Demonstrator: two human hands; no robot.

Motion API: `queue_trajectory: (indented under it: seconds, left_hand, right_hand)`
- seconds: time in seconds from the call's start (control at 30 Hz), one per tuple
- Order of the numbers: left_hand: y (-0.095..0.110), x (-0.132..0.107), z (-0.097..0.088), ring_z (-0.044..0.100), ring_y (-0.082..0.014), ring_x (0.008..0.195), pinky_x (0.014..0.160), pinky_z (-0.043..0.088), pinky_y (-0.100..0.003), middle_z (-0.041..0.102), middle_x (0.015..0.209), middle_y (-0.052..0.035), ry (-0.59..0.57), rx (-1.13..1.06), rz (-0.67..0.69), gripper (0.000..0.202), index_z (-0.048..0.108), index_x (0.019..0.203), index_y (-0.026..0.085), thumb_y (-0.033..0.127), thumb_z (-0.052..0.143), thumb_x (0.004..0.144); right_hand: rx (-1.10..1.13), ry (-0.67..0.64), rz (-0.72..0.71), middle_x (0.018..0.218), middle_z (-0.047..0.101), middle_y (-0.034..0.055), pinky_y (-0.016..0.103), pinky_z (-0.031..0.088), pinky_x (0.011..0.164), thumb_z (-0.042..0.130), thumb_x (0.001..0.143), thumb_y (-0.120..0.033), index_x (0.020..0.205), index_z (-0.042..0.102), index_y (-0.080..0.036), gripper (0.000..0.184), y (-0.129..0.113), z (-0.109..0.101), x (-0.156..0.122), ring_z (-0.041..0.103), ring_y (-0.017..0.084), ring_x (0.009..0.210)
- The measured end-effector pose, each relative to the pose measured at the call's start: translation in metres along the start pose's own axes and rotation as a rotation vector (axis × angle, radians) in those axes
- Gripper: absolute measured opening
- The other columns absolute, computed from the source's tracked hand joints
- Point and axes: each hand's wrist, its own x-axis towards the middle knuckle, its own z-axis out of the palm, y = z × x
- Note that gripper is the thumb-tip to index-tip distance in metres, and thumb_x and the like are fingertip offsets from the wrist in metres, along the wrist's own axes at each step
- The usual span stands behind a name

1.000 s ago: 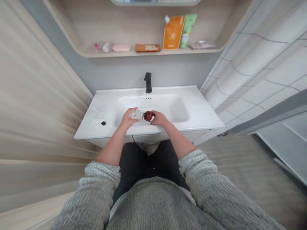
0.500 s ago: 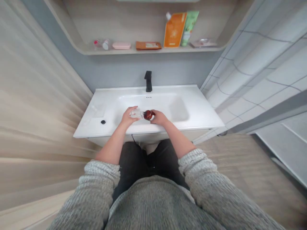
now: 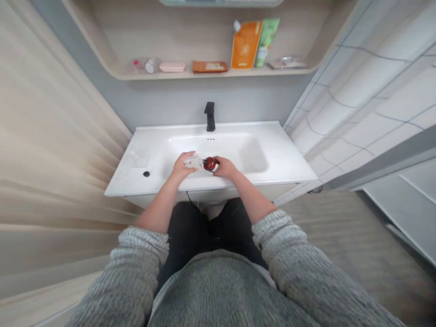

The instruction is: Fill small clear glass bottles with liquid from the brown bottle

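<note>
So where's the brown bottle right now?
In the head view, the brown bottle is in the person's right hand, over the front of the white sink, right against the clear piece held in the left hand.

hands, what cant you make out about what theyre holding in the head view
Head view:
- clear container: its far end is hidden by the left hand
- brown bottle: its far end is hidden by the right hand; any label is too small to read
- where the two meet: too small to tell if they are joined
</note>
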Motion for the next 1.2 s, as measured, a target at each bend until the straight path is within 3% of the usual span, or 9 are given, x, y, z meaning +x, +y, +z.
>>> queue_trajectory:
  seconds: [0.8, 1.2]
  left_hand:
    - [0.01, 0.003, -0.006, 0.071, -0.035, 0.128, 0.107, 0.064, -0.054, 0.071, 0.134, -0.0095, -0.017, 0.023, 0.007, 0.081, 0.083, 0.134, 0.028, 0.037, 0.103, 0.056]
    - [0.019, 0.009, -0.01, 0.068, -0.0347, 0.132, 0.101, 0.064, -0.049, 0.068, 0.137, -0.0091, -0.073, 0.034, -0.034, 0.081, 0.082, 0.135, 0.03, 0.036, 0.103, 0.056]
  right_hand:
    - [0.01, 0.014, -0.013, 0.132, 0.085, 0.0096, 0.04, 0.061, 0.107, 0.09, 0.066, -0.015, 0.139, 0.077, -0.021, 0.074, 0.003, 0.003, 0.002, 0.08, 0.032, 0.117]
    - [-0.011, 0.017, -0.025, 0.132, 0.085, 0.0097, 0.039, 0.061, 0.107, 0.091, 0.067, -0.017, 0.14, 0.076, -0.02, 0.075, 0.003, 0.002, 0.002, 0.08, 0.032, 0.118]
